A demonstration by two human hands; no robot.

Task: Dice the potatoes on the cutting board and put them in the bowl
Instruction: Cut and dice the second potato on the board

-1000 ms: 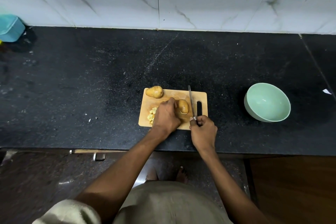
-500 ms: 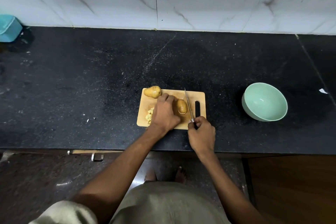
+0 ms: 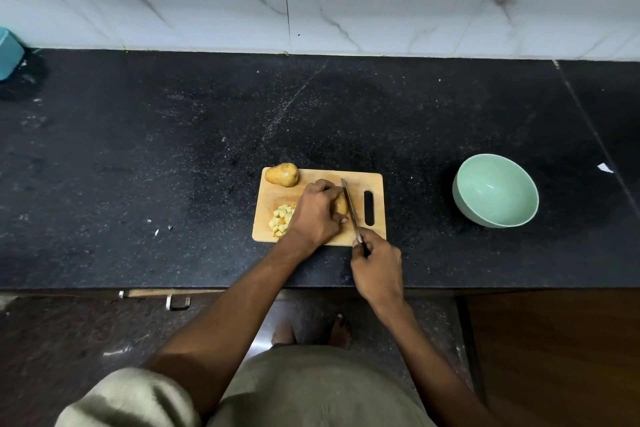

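Both hands work over the wooden cutting board (image 3: 375, 191) near the front edge of the black desk (image 3: 173, 166). The left hand (image 3: 317, 213) curls over a potato (image 3: 340, 204) at the board's middle, gripping it in place. The right hand (image 3: 377, 267) is clenched round the handle of a knife (image 3: 349, 204), whose blade lies against the right side of that potato, pointing away from the person. A whole potato (image 3: 282, 174) sits at the board's far left corner. A small heap of diced potato (image 3: 282, 215) lies on the board's left part, just beside the left hand. The pale green bowl (image 3: 495, 189) stands on the desk well to the right of the board.
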